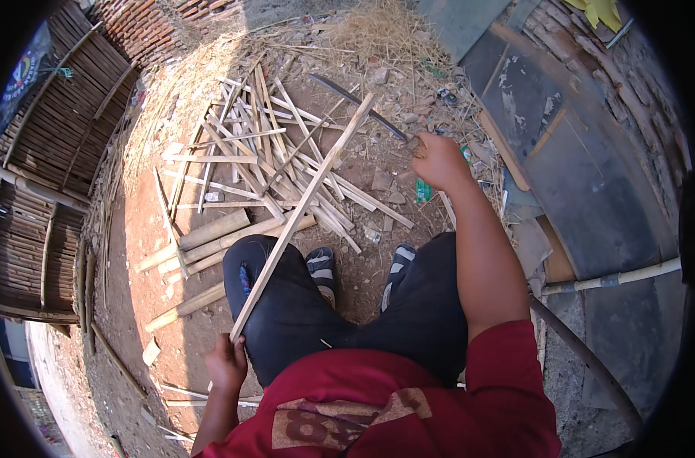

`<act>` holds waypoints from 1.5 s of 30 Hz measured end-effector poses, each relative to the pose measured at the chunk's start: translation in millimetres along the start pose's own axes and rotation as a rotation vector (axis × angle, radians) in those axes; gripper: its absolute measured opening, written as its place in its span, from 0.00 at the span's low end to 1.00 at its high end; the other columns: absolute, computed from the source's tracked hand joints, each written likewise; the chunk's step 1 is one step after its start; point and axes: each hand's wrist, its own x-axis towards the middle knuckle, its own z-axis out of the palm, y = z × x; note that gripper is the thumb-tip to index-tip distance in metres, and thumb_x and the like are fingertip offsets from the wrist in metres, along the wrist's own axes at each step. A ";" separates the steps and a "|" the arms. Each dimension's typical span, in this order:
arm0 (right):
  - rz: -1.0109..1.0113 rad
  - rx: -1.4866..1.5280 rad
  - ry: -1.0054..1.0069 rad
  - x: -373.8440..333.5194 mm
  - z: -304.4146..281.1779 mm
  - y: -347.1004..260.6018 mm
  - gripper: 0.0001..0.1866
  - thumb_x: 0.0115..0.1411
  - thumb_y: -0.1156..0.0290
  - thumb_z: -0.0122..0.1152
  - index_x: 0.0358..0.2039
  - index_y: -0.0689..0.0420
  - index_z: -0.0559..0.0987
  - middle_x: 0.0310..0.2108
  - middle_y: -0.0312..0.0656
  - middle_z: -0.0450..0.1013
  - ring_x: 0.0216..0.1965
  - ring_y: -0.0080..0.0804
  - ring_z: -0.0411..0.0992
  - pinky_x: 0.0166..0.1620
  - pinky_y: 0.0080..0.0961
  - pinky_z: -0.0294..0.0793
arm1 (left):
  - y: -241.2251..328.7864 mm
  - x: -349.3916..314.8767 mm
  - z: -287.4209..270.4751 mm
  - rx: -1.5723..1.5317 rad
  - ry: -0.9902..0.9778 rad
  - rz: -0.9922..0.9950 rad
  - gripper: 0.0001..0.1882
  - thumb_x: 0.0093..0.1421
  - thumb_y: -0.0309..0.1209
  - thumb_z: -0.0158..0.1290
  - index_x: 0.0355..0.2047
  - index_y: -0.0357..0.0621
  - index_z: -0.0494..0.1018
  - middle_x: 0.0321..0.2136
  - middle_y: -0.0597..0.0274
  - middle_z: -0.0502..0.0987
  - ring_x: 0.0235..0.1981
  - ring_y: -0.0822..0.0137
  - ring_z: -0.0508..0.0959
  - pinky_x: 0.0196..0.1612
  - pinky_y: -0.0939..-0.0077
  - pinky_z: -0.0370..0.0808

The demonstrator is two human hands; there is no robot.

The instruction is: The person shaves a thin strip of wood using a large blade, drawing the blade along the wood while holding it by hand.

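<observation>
My left hand [227, 365] grips the near end of a long split bamboo slat [302, 215] that runs up and to the right across my left knee toward the pile. My right hand [440, 162] is stretched out ahead and closed around the handle of a long dark blade [357, 105], a machete-like knife that points up and to the left over the ground. The slat's far tip lies close to the blade. Both my legs in black trousers and my striped sandals [321, 269] are below the slat.
A heap of split bamboo strips [248, 153] covers the red dirt ahead. Thick bamboo sections [210, 237] lie to the left of my knee. A woven bamboo panel [50, 153] stands at left, dark sheets and boards [561, 137] at right, and a pole [614, 278] beside me.
</observation>
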 end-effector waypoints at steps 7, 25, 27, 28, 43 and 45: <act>-0.178 0.345 0.171 -2.2 1.8 16.7 0.25 0.50 0.69 0.67 0.50 0.59 0.79 0.28 0.51 0.77 0.33 0.38 0.79 0.39 0.35 0.76 | 23.4 0.4 -21.9 -0.251 -0.080 -0.075 0.12 0.68 0.35 0.52 0.36 0.37 0.73 0.17 0.50 0.73 0.19 0.49 0.75 0.23 0.59 0.69; -0.531 -0.041 -0.065 -20.0 20.3 -37.4 0.19 0.47 0.68 0.64 0.43 0.55 0.80 0.32 0.53 0.78 0.36 0.56 0.77 0.39 0.45 0.76 | -9.7 -15.4 11.7 0.021 0.066 -0.026 0.11 0.68 0.36 0.51 0.39 0.40 0.75 0.22 0.46 0.74 0.24 0.40 0.75 0.26 0.50 0.69; -0.476 -0.106 -0.075 -10.7 14.8 -31.1 0.20 0.47 0.68 0.63 0.44 0.54 0.80 0.34 0.54 0.78 0.37 0.56 0.77 0.41 0.45 0.77 | -8.7 -14.2 11.4 0.001 0.058 -0.040 0.11 0.68 0.35 0.51 0.39 0.40 0.75 0.22 0.46 0.75 0.24 0.41 0.75 0.27 0.50 0.69; -0.266 0.007 -0.073 -3.1 12.8 -17.9 0.24 0.48 0.67 0.65 0.48 0.56 0.80 0.37 0.56 0.79 0.40 0.53 0.78 0.44 0.41 0.77 | -6.5 -17.5 9.8 0.004 0.048 -0.038 0.10 0.68 0.35 0.52 0.38 0.39 0.75 0.22 0.46 0.75 0.24 0.41 0.75 0.27 0.50 0.69; -0.095 0.506 -0.056 -6.6 -11.7 -0.2 0.33 0.55 0.49 0.74 0.52 0.61 0.78 0.36 0.47 0.79 0.37 0.34 0.76 0.43 0.35 0.74 | 1.3 -12.1 5.2 -0.020 0.077 -0.036 0.10 0.67 0.34 0.53 0.37 0.39 0.76 0.23 0.46 0.76 0.26 0.42 0.76 0.29 0.52 0.71; -0.062 0.439 -0.126 -8.1 -12.8 -9.9 0.33 0.55 0.50 0.74 0.52 0.62 0.78 0.35 0.46 0.78 0.36 0.33 0.76 0.42 0.34 0.74 | 1.9 -14.0 2.6 -0.012 0.094 -0.037 0.10 0.67 0.34 0.53 0.37 0.39 0.76 0.23 0.46 0.76 0.25 0.42 0.76 0.29 0.52 0.71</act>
